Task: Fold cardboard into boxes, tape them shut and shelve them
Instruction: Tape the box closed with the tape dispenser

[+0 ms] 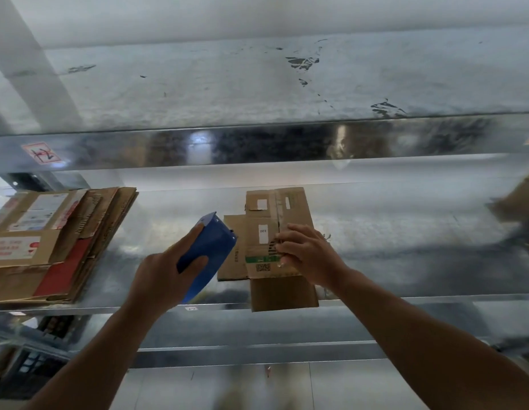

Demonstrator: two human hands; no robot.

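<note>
Blue tape dispenser (211,241) clasped in left grip (159,276); right grip (310,255) pinches cardboard box (260,220) overhanging shelf edge (405,299).

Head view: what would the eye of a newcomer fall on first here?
The blue tape dispenser, gripped in the left hand at the centre, stands out most against the grey metal shelf. Just right of it, the right hand holds a small partly folded cardboard piece lying on that shelf. At the left edge of the shelf lies a stack of flattened cardboard.
</note>
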